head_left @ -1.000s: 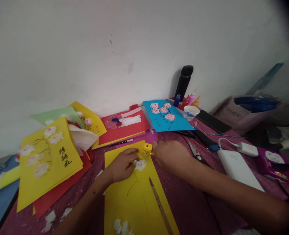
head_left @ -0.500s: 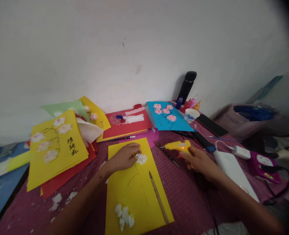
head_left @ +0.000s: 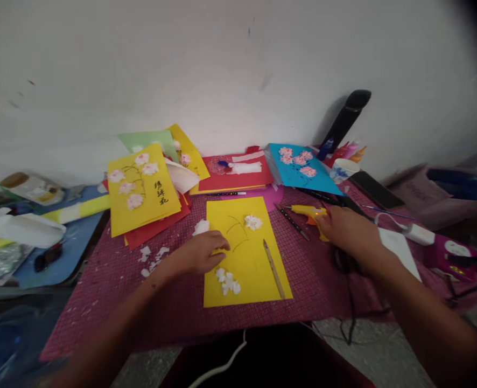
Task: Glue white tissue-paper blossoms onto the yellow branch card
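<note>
A yellow sheet of paper [head_left: 246, 269] lies on the red checked mat in front of me. A white paper flower [head_left: 253, 221] is stuck near its top, beside thin drawn lines. My left hand [head_left: 201, 253] rests on the sheet's left edge, fingers loosely curled, just above a small heap of white paper petals [head_left: 228, 281]. My right hand [head_left: 345, 229] grips a yellow glue gun [head_left: 308, 212] to the right of the sheet, low over the mat, nozzle pointing left. A thin wooden stick [head_left: 274, 268] lies along the sheet's right side.
Finished flower cards lie behind: a yellow one [head_left: 141, 188], a red one [head_left: 238, 170], a blue one [head_left: 303, 168]. A black flask [head_left: 345, 118], paint bottles, a cup [head_left: 342, 170], a phone [head_left: 376, 189] and a white power bank [head_left: 400, 245] stand at the right. White scraps [head_left: 152, 256] dot the mat.
My left hand left the glued flower and slid down the sheet toward the petals. My right hand carried the glue gun away to the right. The view pulled back and down.
</note>
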Action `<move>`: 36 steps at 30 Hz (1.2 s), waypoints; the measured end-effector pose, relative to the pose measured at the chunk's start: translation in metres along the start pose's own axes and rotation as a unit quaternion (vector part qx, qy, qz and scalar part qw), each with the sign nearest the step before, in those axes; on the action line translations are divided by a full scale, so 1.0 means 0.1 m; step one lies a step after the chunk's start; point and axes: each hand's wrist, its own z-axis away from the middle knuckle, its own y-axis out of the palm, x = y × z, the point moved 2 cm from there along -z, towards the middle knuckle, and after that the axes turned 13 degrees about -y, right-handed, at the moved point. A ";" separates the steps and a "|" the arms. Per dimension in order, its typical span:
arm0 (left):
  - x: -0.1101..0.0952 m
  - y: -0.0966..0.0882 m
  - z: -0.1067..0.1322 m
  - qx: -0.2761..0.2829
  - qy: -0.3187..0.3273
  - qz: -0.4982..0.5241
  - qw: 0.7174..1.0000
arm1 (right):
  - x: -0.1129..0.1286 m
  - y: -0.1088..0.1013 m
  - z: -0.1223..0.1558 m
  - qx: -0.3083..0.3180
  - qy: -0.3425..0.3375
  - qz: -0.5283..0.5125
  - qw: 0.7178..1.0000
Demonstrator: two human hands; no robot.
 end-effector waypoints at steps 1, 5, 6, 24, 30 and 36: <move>0.00 0.03 0.09 -0.002 -0.003 0.002 1.000 | 0.11 -0.01 0.07 -0.011 -0.026 0.036 0.999; -0.03 0.12 0.29 0.013 -0.011 -0.010 1.000 | 0.59 0.17 0.38 0.031 -0.137 -0.018 0.990; -0.04 0.14 0.31 0.015 -0.014 -0.015 1.000 | 0.69 0.24 0.45 0.043 -0.150 -0.032 0.987; 0.02 0.17 0.37 -0.015 -0.091 0.033 0.995 | 1.37 0.63 0.68 0.077 -0.207 -0.232 0.947; -0.02 0.21 0.36 0.002 -0.084 0.007 0.996 | 1.31 0.78 0.71 0.072 -0.209 -0.243 0.945; 0.03 0.15 0.35 -0.009 -0.138 0.091 0.986 | 1.31 0.80 0.71 0.062 -0.205 -0.280 0.936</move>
